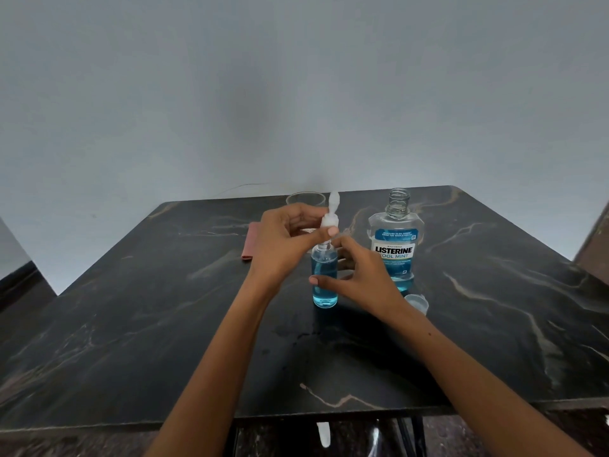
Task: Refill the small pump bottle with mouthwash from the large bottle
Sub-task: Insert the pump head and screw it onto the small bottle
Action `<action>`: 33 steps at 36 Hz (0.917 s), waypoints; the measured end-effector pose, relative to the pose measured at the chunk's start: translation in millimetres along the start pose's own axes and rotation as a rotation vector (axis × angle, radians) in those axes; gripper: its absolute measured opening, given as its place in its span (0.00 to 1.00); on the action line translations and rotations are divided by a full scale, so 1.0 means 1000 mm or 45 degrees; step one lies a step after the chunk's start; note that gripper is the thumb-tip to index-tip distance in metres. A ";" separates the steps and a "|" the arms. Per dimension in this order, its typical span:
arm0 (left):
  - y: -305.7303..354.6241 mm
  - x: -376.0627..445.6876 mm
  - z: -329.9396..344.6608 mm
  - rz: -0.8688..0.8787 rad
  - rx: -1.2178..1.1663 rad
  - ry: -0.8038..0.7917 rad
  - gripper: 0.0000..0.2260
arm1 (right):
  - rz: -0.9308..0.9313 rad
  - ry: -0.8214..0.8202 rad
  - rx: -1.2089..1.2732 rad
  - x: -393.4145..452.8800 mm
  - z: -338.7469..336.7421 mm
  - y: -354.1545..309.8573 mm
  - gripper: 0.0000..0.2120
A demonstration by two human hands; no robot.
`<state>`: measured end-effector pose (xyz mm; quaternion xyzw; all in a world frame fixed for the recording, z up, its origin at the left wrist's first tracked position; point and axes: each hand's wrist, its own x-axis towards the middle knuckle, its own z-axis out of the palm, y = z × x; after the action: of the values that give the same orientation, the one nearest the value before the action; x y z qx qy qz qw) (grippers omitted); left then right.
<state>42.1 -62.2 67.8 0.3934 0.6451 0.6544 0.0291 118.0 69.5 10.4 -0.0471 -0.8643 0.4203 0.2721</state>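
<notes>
A: Where is the small pump bottle [324, 278]?

B: In the middle of the frame, standing on the dark tabletop [131, 324]. It is almost full of blue mouthwash.

A: Who holds it?

B: The right hand [359, 275] wraps its thumb and fingers round the bottle's middle. I think that keeps it from tipping.

A: And the white thing on top?

B: That is the pump top [330, 219]. The left hand [286, 239] pinches it with thumb and fingers, just above the bottle's neck. It looks like the top is going back on, so the filling seems done.

A: Where is the large bottle [395, 245]?

B: Just right of the small one, standing up with no cap on. Only a little blue is left at the bottom.

A: Its cap?

B: A small clear cap [417, 302] sits on the tabletop, below the large bottle.

A: Anything else?

B: A clear cup [304, 199] behind the hands, a reddish cloth [248, 244] to the left, and some wet drops [296, 334] lower down. A spill, I guess.
</notes>
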 end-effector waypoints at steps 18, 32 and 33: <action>-0.027 -0.021 0.005 0.077 -0.153 0.036 0.13 | -0.058 0.007 -0.034 0.000 -0.001 0.000 0.27; -0.029 -0.016 0.014 0.065 -0.154 0.076 0.14 | -0.077 0.029 -0.006 -0.002 -0.001 -0.002 0.31; -0.029 -0.015 0.014 0.070 -0.149 0.054 0.13 | -0.079 0.028 -0.002 -0.002 -0.001 -0.003 0.31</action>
<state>46.7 -54.0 33.7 0.3947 0.5950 0.6998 0.0203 120.5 68.3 12.2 -0.0251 -0.8627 0.4105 0.2944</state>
